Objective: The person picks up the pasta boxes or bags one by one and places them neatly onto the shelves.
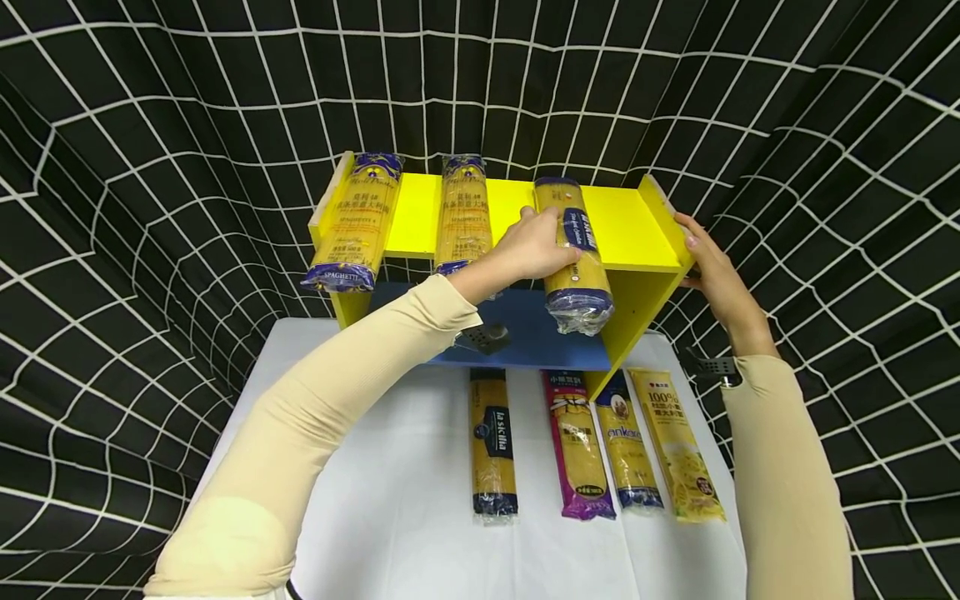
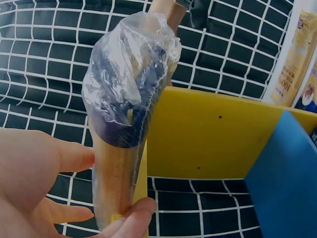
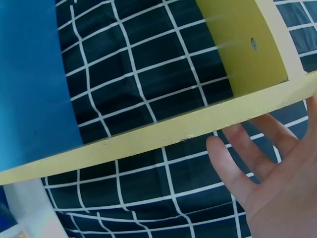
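My left hand [image 1: 534, 243] grips a spaghetti pack [image 1: 576, 282] with dark blue ends on the right part of the yellow shelf board [image 1: 513, 204]. The pack's near end, wrapped in crinkled clear plastic [image 2: 131, 64], sticks out past the board's front edge. In the left wrist view, the thumb and fingers lie on either side of the pack. My right hand [image 1: 718, 279] rests against the outside of the shelf's right side panel [image 1: 637, 321]. Its fingers are extended at the panel's edge [image 3: 148, 134] in the right wrist view.
Two more spaghetti packs, one far left [image 1: 352, 221] and one mid-board [image 1: 462, 208], lie on the top board. Below is a blue shelf board [image 1: 540, 333]. On the white table [image 1: 390, 483] lie a la sicilia pack [image 1: 492, 446], a magenta-edged pack [image 1: 581, 450] and others.
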Motion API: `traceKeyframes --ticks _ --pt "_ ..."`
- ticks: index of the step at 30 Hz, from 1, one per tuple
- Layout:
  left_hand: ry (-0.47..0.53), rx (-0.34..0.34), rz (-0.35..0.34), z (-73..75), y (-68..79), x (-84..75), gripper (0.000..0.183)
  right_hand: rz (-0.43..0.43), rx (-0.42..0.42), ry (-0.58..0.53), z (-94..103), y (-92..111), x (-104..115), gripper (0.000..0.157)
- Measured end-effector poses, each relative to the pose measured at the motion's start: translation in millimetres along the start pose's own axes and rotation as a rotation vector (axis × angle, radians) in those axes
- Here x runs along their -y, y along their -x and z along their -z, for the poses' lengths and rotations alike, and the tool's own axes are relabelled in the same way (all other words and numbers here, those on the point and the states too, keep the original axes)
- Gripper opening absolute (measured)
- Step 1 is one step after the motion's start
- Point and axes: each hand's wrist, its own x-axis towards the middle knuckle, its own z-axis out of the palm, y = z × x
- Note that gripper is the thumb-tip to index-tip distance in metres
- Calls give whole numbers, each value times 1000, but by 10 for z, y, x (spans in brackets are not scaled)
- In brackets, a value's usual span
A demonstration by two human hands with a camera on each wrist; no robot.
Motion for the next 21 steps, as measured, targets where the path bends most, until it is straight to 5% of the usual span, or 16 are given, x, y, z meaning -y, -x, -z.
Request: traceKeyframes --ticks 5,12,17,21 --pt "-80 -72 -49 22 98 9 72 2 2 -6 -1 -4 0 52" --pt "-146 -345 -324 -73 448 -9 58 10 -10 6 -18 11 -33 52" --pt "-65 -367 -468 -226 772 24 49 13 -13 -11 -31 -3 -21 52" --pt "-46 -346 -507 -391 979 134 50 11 -15 -6 -26 3 -5 52"
